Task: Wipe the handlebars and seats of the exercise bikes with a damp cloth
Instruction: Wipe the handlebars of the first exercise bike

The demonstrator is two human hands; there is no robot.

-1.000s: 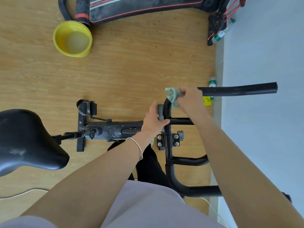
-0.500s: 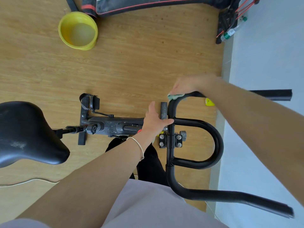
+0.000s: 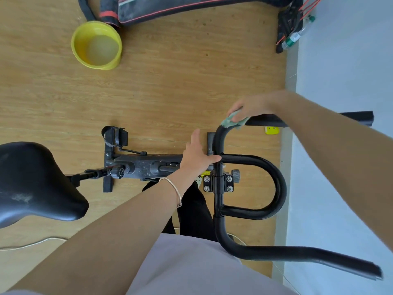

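— What's cut off?
— The seat [image 3: 32, 179], by the left edge; the black machine [image 3: 191, 5], by the top.
— And hidden?
— Most of the cloth [image 3: 228, 122], under the right hand [image 3: 251, 106]; that forearm [image 3: 329, 145] covers part of the far handlebar grip [image 3: 359, 118].

cloth [image 3: 230, 122] apparently on handlebar [image 3: 218, 143]; seat [image 3: 32, 182] left.

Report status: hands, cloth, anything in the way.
Right hand grips cloth on handlebar, far bend. Left hand open, resting at centre joint. Yellow basin stands apart on floor; nothing across the bar.
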